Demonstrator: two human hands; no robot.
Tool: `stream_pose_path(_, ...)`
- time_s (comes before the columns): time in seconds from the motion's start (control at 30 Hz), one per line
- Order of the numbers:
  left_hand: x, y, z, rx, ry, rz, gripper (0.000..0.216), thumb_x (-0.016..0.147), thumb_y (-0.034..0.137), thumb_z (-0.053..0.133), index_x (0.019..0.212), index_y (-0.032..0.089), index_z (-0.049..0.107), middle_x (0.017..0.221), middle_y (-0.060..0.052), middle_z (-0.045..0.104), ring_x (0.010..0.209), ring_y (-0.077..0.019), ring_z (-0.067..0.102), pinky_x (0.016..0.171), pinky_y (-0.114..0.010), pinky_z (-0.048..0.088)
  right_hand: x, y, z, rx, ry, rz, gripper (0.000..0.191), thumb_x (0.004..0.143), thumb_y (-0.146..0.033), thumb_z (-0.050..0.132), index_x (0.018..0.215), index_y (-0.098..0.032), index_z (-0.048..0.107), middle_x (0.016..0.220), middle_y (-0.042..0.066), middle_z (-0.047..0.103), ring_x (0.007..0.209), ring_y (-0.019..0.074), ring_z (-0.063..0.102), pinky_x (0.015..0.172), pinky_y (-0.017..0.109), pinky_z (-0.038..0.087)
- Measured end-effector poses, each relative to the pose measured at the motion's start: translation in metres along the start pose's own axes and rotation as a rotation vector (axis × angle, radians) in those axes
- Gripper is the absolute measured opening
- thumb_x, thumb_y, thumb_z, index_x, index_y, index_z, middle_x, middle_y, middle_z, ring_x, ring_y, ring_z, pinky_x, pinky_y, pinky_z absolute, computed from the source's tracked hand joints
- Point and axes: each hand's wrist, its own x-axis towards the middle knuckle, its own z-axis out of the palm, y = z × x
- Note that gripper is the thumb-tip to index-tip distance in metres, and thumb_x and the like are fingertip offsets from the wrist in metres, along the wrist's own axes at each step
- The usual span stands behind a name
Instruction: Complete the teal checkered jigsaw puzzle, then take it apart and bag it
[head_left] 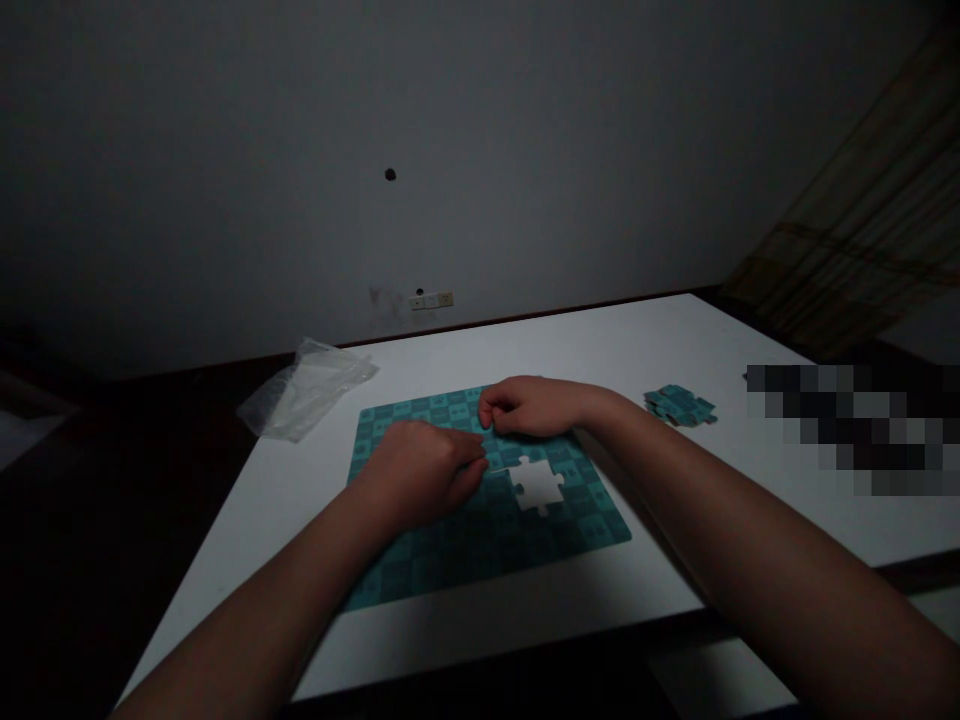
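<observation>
A teal jigsaw puzzle (480, 545) with a checkered pattern lies flat on the white table, partly hidden under my hands. My left hand (424, 465) rests over its left half, thumb and fingers drawn together in a pinch near the middle. Just beyond, my right hand (532, 405) is curled at the far edge, its fingertips down on the puzzle close to my left fingers. Whatever the fingers of either hand hold, if anything, is hidden. A white gap (537, 485) with knobbed jigsaw edges shows right of my left fingertips, and a thin pale seam runs from it toward them.
A small pile of teal puzzle pieces (680, 405) sits on the white table (600, 345) beyond my right forearm. A crumpled clear plastic bag (307, 390) lies at the left edge. Behind are a wall with sockets (431, 301) and a curtain (862, 230). A blurred patch covers the right side.
</observation>
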Motion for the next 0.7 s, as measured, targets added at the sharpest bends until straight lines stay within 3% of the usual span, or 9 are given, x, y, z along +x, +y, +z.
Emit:
stream_pose_path(0.1, 0.002, -0.002, 0.003, -0.034, 0.039, 0.065, 0.023, 0.105, 0.031, 0.057, 0.091, 0.026, 0.075, 0.094, -0.004, 0.082, 0.086, -0.0255, 0.078, 0.077, -0.038, 0.057, 0.001, 0.002, 0.000, -0.027, 0.001, -0.011, 0.016, 0.088, -0.018, 0.062, 0.102, -0.020, 0.069, 0.087, 0.001, 0.067, 0.076, 0.0165, 0.055, 0.069, 0.028, 0.038)
stream_pose_path(0.27, 0.005, -0.002, 0.013, -0.207, 0.137, 0.263, 0.023, 0.106, 0.025, 0.060, 0.106, 0.027, 0.083, 0.115, -0.006, 0.084, 0.112, -0.0252, 0.078, 0.103, -0.042, 0.060, 0.005, -0.006, 0.004, -0.155, 0.037, 0.006, 0.012, 0.090, -0.023, 0.064, 0.099, -0.019, 0.072, 0.089, 0.002, 0.072, 0.078, 0.0173, 0.059, 0.069, 0.029, 0.038)
stream_pose_path(0.43, 0.004, -0.006, 0.019, -0.279, 0.160, 0.289, 0.027, 0.109, 0.028, 0.060, 0.115, 0.028, 0.086, 0.132, -0.007, 0.082, 0.121, -0.0264, 0.078, 0.108, -0.044, 0.061, -0.017, -0.024, 0.008, -0.249, 0.109, 0.036, 0.016, 0.094, -0.026, 0.067, 0.107, -0.020, 0.074, 0.096, 0.005, 0.077, 0.081, 0.0182, 0.062, 0.071, 0.030, 0.039)
stream_pose_path(0.57, 0.005, -0.016, 0.021, -0.296, 0.168, 0.253, 0.028, 0.110, 0.034, 0.061, 0.118, 0.028, 0.087, 0.140, -0.010, 0.080, 0.128, -0.0299, 0.076, 0.109, -0.048, 0.061, -0.067, -0.011, 0.007, -0.313, 0.335, 0.136, 0.022, 0.103, -0.028, 0.058, 0.112, -0.019, 0.076, 0.106, 0.010, 0.079, 0.090, 0.0219, 0.066, 0.079, 0.032, 0.044)
stream_pose_path(0.7, 0.007, -0.030, 0.025, -0.285, 0.140, 0.171, 0.032, 0.109, 0.044, 0.064, 0.124, 0.027, 0.087, 0.148, -0.012, 0.076, 0.138, -0.0342, 0.070, 0.116, -0.053, 0.056, -0.128, 0.033, 0.011, -0.662, 0.708, 0.471, 0.043, 0.103, -0.027, 0.057, 0.141, -0.012, 0.071, 0.143, 0.026, 0.069, 0.131, 0.0403, 0.060, 0.107, 0.049, 0.046)
